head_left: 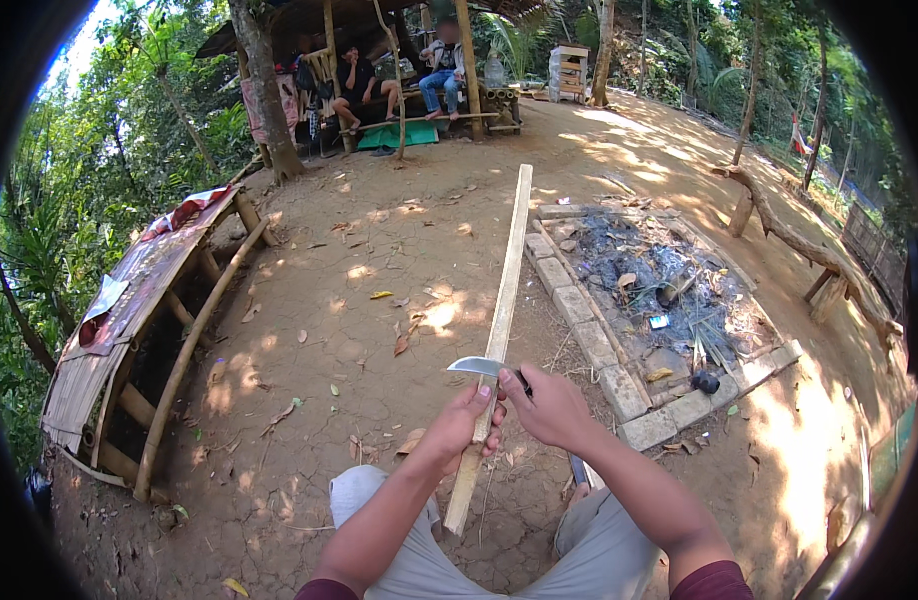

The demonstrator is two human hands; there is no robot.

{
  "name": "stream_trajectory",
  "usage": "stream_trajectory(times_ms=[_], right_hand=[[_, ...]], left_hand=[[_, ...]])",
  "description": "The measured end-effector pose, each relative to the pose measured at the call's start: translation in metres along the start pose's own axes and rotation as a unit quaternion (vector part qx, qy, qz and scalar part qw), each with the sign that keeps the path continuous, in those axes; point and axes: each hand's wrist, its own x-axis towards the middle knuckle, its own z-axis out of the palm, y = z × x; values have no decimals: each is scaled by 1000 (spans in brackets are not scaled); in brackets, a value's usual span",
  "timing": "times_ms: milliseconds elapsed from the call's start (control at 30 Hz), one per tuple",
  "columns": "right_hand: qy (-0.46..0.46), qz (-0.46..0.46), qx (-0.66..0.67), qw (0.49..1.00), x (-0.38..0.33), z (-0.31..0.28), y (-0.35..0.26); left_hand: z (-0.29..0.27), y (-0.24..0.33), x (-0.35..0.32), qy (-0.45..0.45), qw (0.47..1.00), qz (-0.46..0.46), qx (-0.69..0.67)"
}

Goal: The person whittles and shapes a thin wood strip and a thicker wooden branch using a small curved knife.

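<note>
Bamboo strip [506,290], long and pale, running from 6 o'clock near the knees up toward 12 o'clock, far end above bare earth. Left hand [466,425] clamped around the strip's lower part, grip tight on it, fingers wrapped. Right hand [551,405] just beside, closed on the handle of a knife [476,366]; handle hidden inside the fist, only the curved blade showing, laid across the strip and pointing to 9 o'clock. Brick-edged ash pit [599,345] at 2 o'clock, contents hard to make out. Bamboo rack [149,330] at 9 o'clock, lower end cut off by the rim. Two seated people [399,80] at 12 o'clock under a shelter, too small for detail.
</note>
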Motion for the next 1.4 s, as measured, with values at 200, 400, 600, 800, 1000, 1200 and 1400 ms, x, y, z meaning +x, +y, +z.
stream_trajectory(times_ms=[200,400,600,800,1000,1200,1400], right_hand=[[-7,-63,-89,994,0,28,50],[29,-117,-69,990,13,36,65],[66,-60,-68,994,41,23,92],[47,-18,-88,995,57,22,105],[73,15,-106,992,75,18,133],[76,83,-48,992,76,25,144],[102,43,-111,988,75,10,164]], left_hand=[[1,-31,21,38,999,-14,27],[11,-34,20,89,996,-2,-6],[27,-40,7,52,995,-75,-50],[22,-58,-4,39,995,-93,1],[19,-64,-41,27,988,-149,-9],[18,-80,-77,19,987,-158,-12],[8,-106,-114,52,989,-139,-19]])
